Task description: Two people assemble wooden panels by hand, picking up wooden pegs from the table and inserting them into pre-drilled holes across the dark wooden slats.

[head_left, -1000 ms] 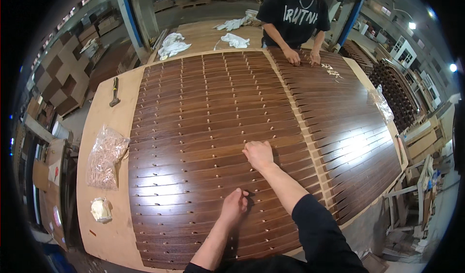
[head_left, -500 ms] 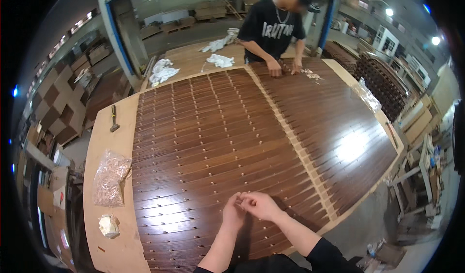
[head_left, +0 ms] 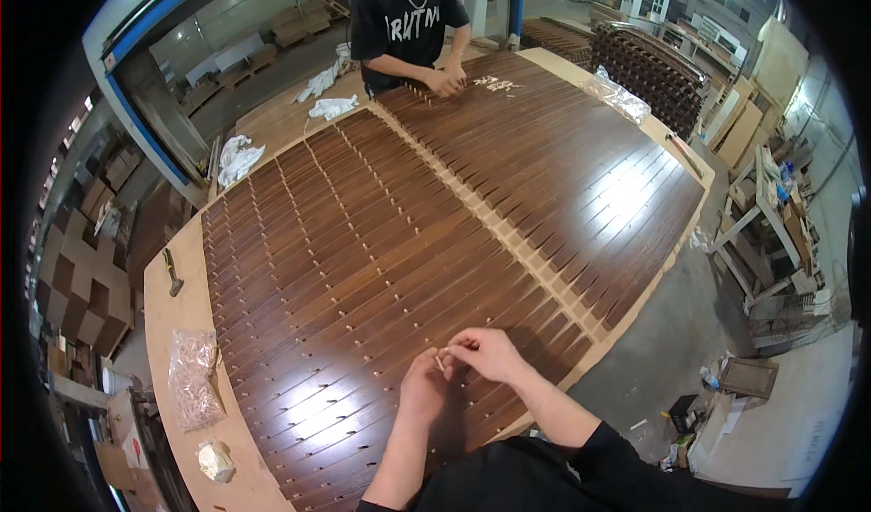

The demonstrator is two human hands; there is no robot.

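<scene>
My left hand [head_left: 425, 387] is closed with small pale wooden dowels [head_left: 442, 361] showing at its fingertips. Reaching in from the right, my right hand [head_left: 491, 355] pinches at the dowels, its fingertips almost touching the left ones. Both hands hover over dark brown wooden strips [head_left: 363, 240] laid side by side on a pale board. Rows of similar short dowels stand up from the strips ahead and to the left. How many dowels are in my left hand is hidden by its fingers.
Along the left margin lie a hammer [head_left: 172, 273], a clear bag of dowels [head_left: 195, 380] and a crumpled pale lump [head_left: 215, 460]. A pale slotted gap [head_left: 490, 223] divides the strips. Across the table, a co-worker [head_left: 408, 31] handles strips beside loose dowels [head_left: 494, 83].
The view has turned to the right, so the table and co-worker sit further left in it. My hands stay together, and pale dowels now show between their fingertips.
</scene>
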